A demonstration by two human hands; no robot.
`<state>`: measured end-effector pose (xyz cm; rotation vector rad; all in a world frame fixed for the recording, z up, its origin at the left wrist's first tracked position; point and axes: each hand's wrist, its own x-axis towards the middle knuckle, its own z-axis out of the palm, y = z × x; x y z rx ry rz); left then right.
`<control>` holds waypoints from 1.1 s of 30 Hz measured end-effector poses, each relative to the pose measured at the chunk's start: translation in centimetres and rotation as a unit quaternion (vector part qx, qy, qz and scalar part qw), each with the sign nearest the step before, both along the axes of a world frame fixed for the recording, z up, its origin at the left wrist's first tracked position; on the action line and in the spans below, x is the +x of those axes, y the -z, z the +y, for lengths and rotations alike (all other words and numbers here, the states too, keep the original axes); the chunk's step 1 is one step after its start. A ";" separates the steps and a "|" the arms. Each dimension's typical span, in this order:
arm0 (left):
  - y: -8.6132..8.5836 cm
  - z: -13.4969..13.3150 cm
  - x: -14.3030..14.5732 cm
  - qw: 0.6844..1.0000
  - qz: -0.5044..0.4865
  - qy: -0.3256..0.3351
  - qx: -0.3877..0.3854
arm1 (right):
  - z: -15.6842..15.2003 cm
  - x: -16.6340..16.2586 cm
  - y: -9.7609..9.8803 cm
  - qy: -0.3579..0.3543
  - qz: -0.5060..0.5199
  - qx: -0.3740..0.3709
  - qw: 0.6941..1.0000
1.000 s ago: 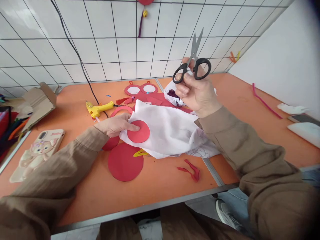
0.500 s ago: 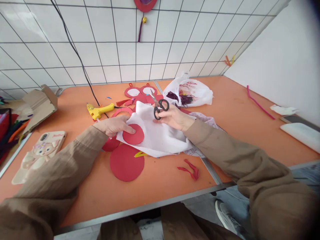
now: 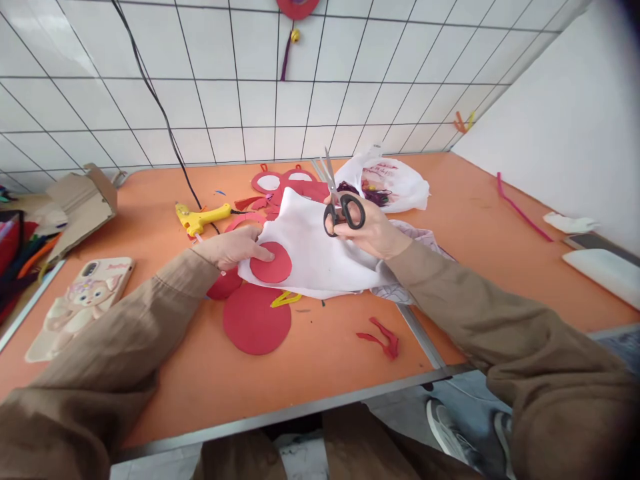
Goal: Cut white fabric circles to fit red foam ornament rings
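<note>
My left hand (image 3: 233, 247) pinches a small red paper circle (image 3: 271, 263) against the edge of a white cloth (image 3: 315, 253) lying on the orange table (image 3: 150, 280). Over the cloth's far side my right hand (image 3: 373, 230) grips black-handled scissors (image 3: 340, 203), their blades slightly apart and pointing up and away. A larger red circle (image 3: 257, 320) and a smaller one (image 3: 225, 283) lie on the table just below my left hand.
A yellow glue gun (image 3: 203, 217) with a black cord lies behind my left hand. Red ring cut-outs (image 3: 283, 181) and a white plastic bag (image 3: 390, 183) sit further back. A phone in a cartoon case (image 3: 80, 303), cardboard (image 3: 83, 203) and red scraps (image 3: 380, 337) are nearby.
My right hand brought the scissors down from up in the air to just above the white cloth. My left hand kept the small red circle pressed to the cloth.
</note>
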<state>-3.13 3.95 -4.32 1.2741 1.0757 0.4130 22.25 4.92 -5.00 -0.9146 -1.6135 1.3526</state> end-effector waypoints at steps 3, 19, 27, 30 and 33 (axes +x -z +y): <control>-0.1 -0.1 0.2 1.000 -0.002 -0.023 -0.015 | -1.4 -0.5 -0.4 -0.020 0.034 -0.031 0.999; -0.4 0.2 -0.9 0.994 0.095 -0.019 0.059 | -1.8 -3.4 0.3 -0.062 -0.005 -0.104 0.993; -0.2 0.4 -0.7 0.998 0.050 0.010 0.039 | -3.1 -3.6 1.3 -0.055 -0.018 -0.093 0.994; 0.1 0.5 -0.8 0.994 0.086 -0.005 0.061 | -3.9 -3.9 1.5 -0.072 -0.017 -0.114 0.991; 0.3 0.6 -0.9 0.986 0.143 -0.030 0.086 | -4.5 -4.0 1.2 -0.082 -0.036 -0.105 0.991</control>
